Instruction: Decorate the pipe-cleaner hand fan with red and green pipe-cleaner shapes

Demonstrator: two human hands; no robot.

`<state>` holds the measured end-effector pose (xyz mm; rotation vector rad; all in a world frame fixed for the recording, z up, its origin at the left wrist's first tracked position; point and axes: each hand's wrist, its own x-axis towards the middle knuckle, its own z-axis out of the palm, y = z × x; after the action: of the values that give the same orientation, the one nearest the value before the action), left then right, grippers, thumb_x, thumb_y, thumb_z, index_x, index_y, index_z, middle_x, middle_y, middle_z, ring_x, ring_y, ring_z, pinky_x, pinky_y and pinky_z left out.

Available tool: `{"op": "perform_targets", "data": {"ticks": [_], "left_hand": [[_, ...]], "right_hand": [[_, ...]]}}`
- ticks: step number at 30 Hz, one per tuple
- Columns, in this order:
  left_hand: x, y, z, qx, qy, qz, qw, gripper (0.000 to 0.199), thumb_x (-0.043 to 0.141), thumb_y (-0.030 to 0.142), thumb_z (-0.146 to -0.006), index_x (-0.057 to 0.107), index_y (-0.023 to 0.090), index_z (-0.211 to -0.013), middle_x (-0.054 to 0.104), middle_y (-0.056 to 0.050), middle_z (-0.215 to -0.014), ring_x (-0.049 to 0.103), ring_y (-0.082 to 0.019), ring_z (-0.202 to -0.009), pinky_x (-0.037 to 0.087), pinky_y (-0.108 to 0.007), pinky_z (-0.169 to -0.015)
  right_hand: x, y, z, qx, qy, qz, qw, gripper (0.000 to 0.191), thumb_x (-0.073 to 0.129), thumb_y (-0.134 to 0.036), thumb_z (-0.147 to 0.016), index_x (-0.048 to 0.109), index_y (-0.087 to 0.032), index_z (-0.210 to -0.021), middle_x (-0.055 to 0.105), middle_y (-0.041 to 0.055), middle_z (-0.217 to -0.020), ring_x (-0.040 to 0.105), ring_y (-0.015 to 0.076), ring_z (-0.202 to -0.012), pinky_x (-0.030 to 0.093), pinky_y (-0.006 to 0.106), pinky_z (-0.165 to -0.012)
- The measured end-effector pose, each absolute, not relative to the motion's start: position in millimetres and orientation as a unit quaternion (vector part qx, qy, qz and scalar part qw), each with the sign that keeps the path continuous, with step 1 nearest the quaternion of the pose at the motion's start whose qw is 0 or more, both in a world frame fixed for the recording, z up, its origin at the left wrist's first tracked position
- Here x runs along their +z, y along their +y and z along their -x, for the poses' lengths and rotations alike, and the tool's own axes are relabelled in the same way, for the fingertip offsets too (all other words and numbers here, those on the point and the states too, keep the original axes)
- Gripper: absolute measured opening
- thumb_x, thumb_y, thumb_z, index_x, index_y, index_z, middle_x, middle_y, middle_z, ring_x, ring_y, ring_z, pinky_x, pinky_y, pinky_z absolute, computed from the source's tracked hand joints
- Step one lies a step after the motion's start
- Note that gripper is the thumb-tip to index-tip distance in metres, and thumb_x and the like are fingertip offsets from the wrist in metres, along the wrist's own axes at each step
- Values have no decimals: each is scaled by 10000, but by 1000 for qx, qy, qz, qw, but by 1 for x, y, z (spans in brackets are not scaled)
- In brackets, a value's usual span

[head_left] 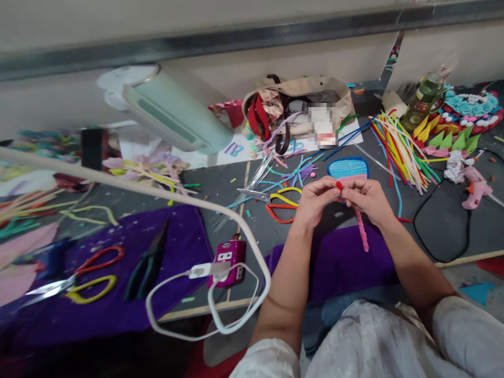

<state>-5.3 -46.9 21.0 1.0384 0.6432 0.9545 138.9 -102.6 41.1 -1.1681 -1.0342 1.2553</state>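
Both hands meet in front of me over the table's near part. My left hand (pixel 315 202) pinches a small red piece (pixel 339 186) between its fingertips. Close against it, my right hand (pixel 364 199) has its fingertips pressed together; part of a pink and blue flat piece (pixel 348 168) with a dark blue edge shows just behind both hands. A pink fuzzy stem (pixel 362 231) hangs below the right hand. Exactly what the right fingertips grip, the red piece or the pink and blue one, is partly hidden.
Scissors with red and yellow handles (pixel 283 202) lie left of my hands. Colourful pipe cleaners (pixel 405 152) and a pink glue gun (pixel 475 188) are at the right. A white cable (pixel 252 231) loops near a magenta power socket (pixel 236 252). Pliers (pixel 147 262) rest on purple cloth (pixel 189 231).
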Motion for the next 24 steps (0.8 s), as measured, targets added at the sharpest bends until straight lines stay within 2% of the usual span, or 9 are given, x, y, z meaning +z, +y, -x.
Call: {"op": "perform_targets", "data": {"ticks": [3,11,13,17,24], "left_hand": [[21,-47,6,420,286,-465,725,260,889,333,-592,721,174,-710,639,-3,-767,604,-99,-621,562,-253,-602],[20,-48,4,444,294,-490,690,192,849,296,-633,713,174,-690,623,5,-743,578,-92,-626,518,-234,-613],[20,-48,3,457,309,-498,669,163,830,270,-646,703,172,-675,616,11,-723,566,-89,-636,496,-226,-625],[19,-48,2,471,329,-491,655,134,802,235,-647,687,169,-665,592,29,-700,539,-81,-628,474,-223,-624],[20,-47,2,475,364,-517,612,92,748,219,-668,677,162,-656,587,30,-665,528,-79,-613,450,-217,-640]], "right_hand": [[42,-103,-139,575,-409,485,517,319,722,-473,-705,588,-185,-686,521,-70,-472,292,27,-351,188,185,-356],[40,-102,-140,576,-399,498,511,325,722,-476,-709,579,-184,-690,503,-78,-467,289,26,-352,190,182,-355],[37,-101,-139,539,-423,505,524,296,708,-449,-733,586,-183,-688,522,-67,-507,353,37,-389,262,187,-387],[32,-100,-139,435,-500,521,538,183,670,-359,-781,635,-181,-752,623,-20,-662,544,87,-561,424,221,-544],[31,-105,-142,211,-634,592,451,105,603,-250,-861,699,-222,-891,722,0,-806,625,135,-703,447,258,-655]]}}
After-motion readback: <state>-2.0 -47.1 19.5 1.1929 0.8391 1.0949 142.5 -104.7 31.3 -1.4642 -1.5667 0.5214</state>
